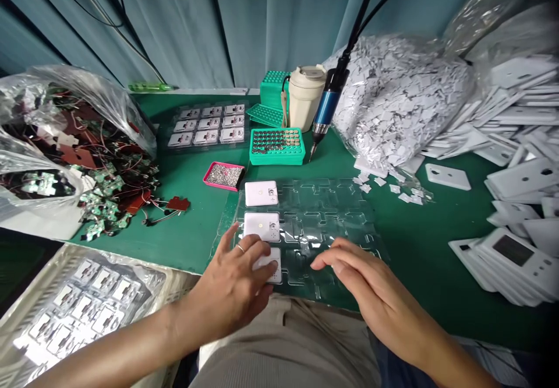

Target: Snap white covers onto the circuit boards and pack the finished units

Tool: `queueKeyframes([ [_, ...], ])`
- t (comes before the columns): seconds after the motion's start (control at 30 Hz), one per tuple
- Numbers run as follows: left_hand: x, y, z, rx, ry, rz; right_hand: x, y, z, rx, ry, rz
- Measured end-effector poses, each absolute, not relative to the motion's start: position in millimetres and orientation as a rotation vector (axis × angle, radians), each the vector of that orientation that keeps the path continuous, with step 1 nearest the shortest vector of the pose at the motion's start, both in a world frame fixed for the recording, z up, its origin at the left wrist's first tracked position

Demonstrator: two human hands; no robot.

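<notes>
A clear plastic blister tray (332, 213) lies on the green mat in front of me. Its left column holds three white plastic devices, the far one (261, 193), the middle one (262, 225) and the near one (274, 265). My left hand (236, 280) lies over the near device, fingers spread and pressing on it. My right hand (358, 274) rests flat on the tray's near middle pockets, fingers stretched toward the left, holding nothing.
A pink dish of screws (224, 175), a green tray of small parts (276, 145) and a hanging blue electric screwdriver (325, 111) stand behind the tray. A bag of circuit boards (65, 155) is at left, white housings (519, 161) at right, a filled tray (87, 306) near left.
</notes>
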State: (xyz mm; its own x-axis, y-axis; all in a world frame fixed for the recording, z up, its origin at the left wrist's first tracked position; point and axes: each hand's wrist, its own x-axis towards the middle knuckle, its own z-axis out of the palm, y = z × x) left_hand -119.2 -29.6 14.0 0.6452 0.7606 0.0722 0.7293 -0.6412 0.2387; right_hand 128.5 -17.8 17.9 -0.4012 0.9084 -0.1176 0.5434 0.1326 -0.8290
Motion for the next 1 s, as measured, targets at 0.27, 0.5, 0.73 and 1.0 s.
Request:
queueKeyframes([
  [0.27,-126.9,-16.1,22.9,2.673,1.260,0.228,129.9,-24.3,12.5,-1.563,-1.856,1.259],
  [0.5,-114.0,-3.0,35.5,2.799,1.202,-0.084,123.9,-23.9,13.7,-1.514,-1.850,1.330],
  [0.73,-121.1,-9.4,36.0,2.538,1.204,0.347,117.9,-29.5,14.8,-1.459,-1.588,1.501],
  [1.0,-109.3,-15.7,23.6,2.448,1.056,0.652,105.7,-19.0,19.1,-1.397,-1.453,1.517],
])
